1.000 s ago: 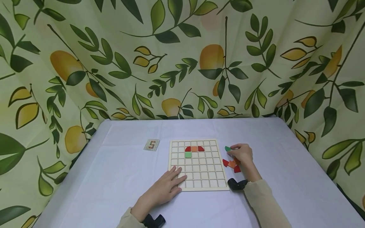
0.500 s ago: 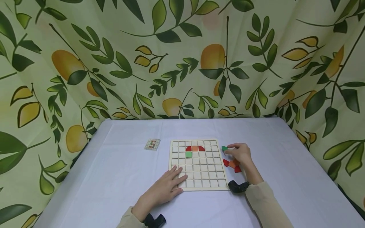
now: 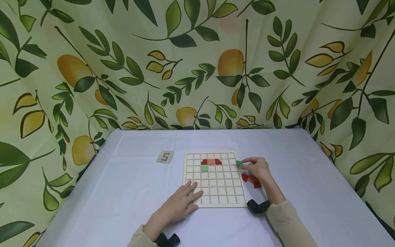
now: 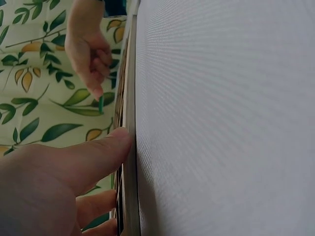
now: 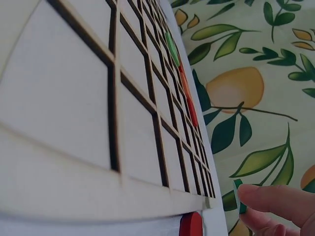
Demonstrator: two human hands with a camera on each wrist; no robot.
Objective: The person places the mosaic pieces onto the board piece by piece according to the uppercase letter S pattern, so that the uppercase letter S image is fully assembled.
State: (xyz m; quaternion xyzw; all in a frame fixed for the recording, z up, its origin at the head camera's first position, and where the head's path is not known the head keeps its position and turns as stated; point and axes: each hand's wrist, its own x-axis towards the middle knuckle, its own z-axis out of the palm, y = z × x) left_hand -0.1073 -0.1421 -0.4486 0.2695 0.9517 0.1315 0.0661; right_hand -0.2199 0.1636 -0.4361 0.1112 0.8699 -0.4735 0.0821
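Note:
A pale wooden grid board (image 3: 216,203) lies on the white-covered table. My left hand (image 3: 178,204) rests on its lower left corner with the fingers spread; in the left wrist view the thumb (image 4: 106,150) lies along the board's edge. Between thumb and fingertips my right hand (image 3: 258,168) pinches a green tile (image 3: 239,163), held over the board's right edge. The same green tile (image 5: 239,195) shows edge-on in the right wrist view. Set in the grid are two red quarter-round tiles (image 3: 204,162), an orange square tile (image 3: 211,161) between them and a light green square tile (image 3: 204,168) below the left one.
Loose red tiles (image 3: 244,177) and orange tiles (image 3: 252,179) lie right of the board, partly under the right hand. A small pattern card (image 3: 165,157) with an S-shaped figure lies to the left. Behind the table hangs a leaf-print curtain (image 3: 197,68).
My right hand has carried the green tile leftward, from beside the loose tiles to the board's right edge. The left hand stays in place on the board.

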